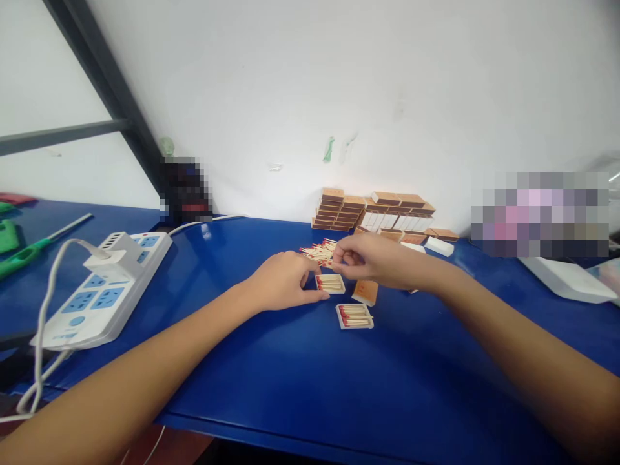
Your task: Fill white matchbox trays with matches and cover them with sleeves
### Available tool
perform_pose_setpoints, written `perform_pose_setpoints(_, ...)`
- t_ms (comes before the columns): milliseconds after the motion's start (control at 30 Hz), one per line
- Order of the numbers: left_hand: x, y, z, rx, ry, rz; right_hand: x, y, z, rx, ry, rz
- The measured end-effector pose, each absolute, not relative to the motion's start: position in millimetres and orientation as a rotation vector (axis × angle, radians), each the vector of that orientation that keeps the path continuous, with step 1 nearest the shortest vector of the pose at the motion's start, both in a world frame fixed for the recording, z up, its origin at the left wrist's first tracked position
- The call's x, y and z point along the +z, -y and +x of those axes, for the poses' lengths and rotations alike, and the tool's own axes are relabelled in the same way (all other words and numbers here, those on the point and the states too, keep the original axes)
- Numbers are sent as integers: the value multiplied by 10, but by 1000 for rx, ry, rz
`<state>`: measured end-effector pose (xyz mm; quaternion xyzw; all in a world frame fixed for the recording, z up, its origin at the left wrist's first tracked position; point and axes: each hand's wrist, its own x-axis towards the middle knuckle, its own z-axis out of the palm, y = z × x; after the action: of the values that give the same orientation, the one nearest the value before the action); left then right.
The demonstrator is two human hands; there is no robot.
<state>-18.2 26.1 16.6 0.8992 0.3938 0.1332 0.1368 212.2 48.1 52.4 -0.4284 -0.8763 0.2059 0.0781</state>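
Touching tray (343, 286), seemingly: left fingers (312, 296) parted

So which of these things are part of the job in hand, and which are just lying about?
Likely part of it:
- match tray by the left hand
- loose matches
- filled tray nearer the person
- stacked matchboxes

Probably just lying about:
- power strip
- green-handled tool

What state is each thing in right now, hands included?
Far match tray, open, matches inside
Near match tray, open, matches inside
Loose matches, heaped
Orange matchbox, lying flat
Left hand, fingers at far match tray; firm hold unclear
Right hand, fingers curled beside loose matches; contents unclear
Power strip, adapter plugged in; power unclear
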Motion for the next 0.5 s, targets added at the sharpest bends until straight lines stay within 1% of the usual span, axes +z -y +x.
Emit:
perform_pose_setpoints(200, 168, -278, -188, 390, -1122, 2574, 433, -348, 2087, 745, 2680, -1311)
perform_pose_setpoints(500, 176, -268, -184, 365, -1123, 2586, 460, -348, 2072, 655, 2732, -1351)
